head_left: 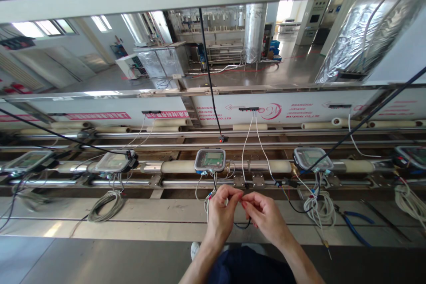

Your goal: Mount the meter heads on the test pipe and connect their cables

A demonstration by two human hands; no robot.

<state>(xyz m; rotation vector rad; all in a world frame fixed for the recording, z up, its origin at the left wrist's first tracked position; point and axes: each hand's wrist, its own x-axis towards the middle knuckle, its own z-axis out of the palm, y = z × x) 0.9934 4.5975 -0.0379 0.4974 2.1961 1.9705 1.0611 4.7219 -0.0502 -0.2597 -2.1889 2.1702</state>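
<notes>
My left hand (222, 208) and my right hand (264, 215) meet fingertip to fingertip above the metal ledge. Both are closed in a pinch on what looks like a thin wire, mostly hidden by the fingers. A black cable (242, 226) loops just below and between them. Straight ahead sits a clear-lidded meter box (210, 161) with a green circuit board; its leads run down behind my left hand. Two white cables (244, 153) drop from a black terminal strip (249, 109) on the back panel to small black connectors near my right hand.
Blue-handled pliers (357, 226) and a dark thin rod (386, 219) lie on the ledge (159, 213) at right. Coiled grey cables (105, 206) hang over it at left. A black cable with a red-lit end (222, 139) hangs ahead. More meter boxes (313, 159) line the rails.
</notes>
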